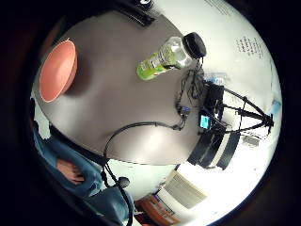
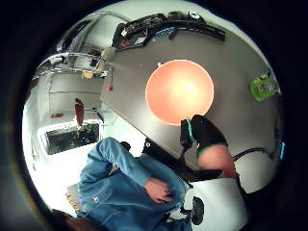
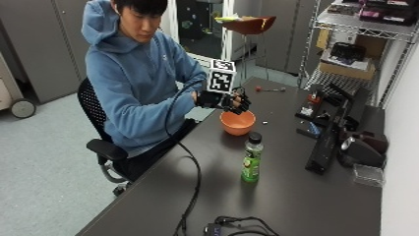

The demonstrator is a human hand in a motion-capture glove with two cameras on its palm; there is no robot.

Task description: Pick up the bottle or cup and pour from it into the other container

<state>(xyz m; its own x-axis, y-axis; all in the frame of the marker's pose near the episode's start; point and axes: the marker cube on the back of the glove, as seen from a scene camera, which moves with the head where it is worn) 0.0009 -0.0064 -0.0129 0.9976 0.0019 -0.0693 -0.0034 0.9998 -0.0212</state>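
In the outside view my gloved right hand (image 3: 225, 102) hovers in the air just above the near rim of an orange bowl (image 3: 237, 123), fingers loosely curled and holding nothing. A clear bottle (image 3: 252, 157) with a green label and black cap stands upright on the dark table (image 3: 294, 196), a short way toward the front from the bowl and apart from the hand. The little finger side palm view shows the bottle (image 1: 169, 57) and the bowl (image 1: 57, 70) below the palm. In the thumb side palm view, a gloved finger (image 2: 204, 132) hangs beside the bowl (image 2: 179, 91), with the bottle's label (image 2: 263, 87) at the edge.
A black cable (image 3: 191, 182) runs along the table's left side to a small device (image 3: 229, 228) at the front edge. Black equipment (image 3: 327, 142) lines the right side by the wall. A small red-tipped item (image 3: 260, 89) lies beyond the bowl. A wire shelf (image 3: 347, 49) stands behind.
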